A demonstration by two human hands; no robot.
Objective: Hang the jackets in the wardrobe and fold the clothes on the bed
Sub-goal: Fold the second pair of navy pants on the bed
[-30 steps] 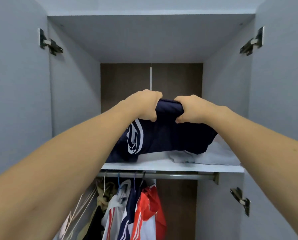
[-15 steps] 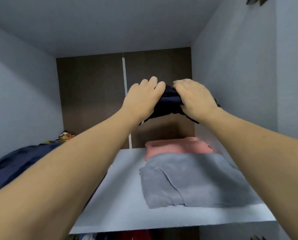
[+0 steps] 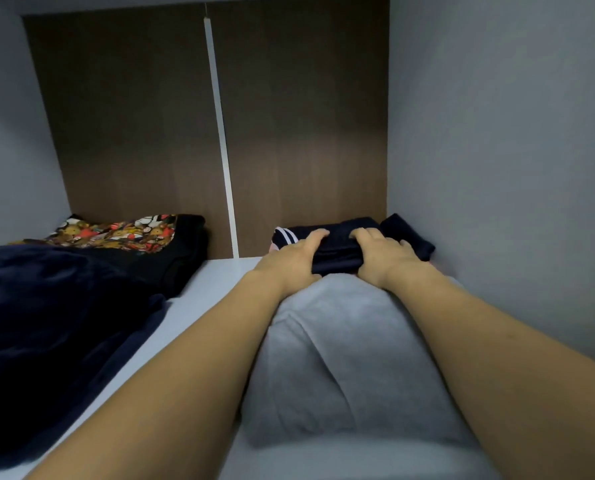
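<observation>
- A folded navy garment (image 3: 337,251) with white stripes at its left end lies at the far right of the wardrobe shelf (image 3: 206,289), close to the brown back panel (image 3: 306,116) and the grey right wall (image 3: 497,133).
- It sits on top of a pink garment (image 3: 272,248), of which only slivers show at the left and right edges.
- The left hand (image 3: 291,261) rests on the left part of the navy garment, fingers curled over its top and thumb at its near edge, gripping the fabric.
- The right hand (image 3: 384,256) grips the right part in the same way, fingers bent over the top fold; a stretch of navy cloth shows between the two hands.
- Both forearms reach in from the near edge and pass over a folded grey garment (image 3: 341,358), which lies just nearer than the navy one on the right half of the shelf.
- On the left half of the shelf lies a loose dark blue garment (image 3: 47,323), reaching to the near edge.
- Farther back on the left, touching the dark blue one, is a black garment with a colourful cartoon print (image 3: 123,233).
- A thin white strip (image 3: 220,133) runs up the back panel between the two piles.
</observation>
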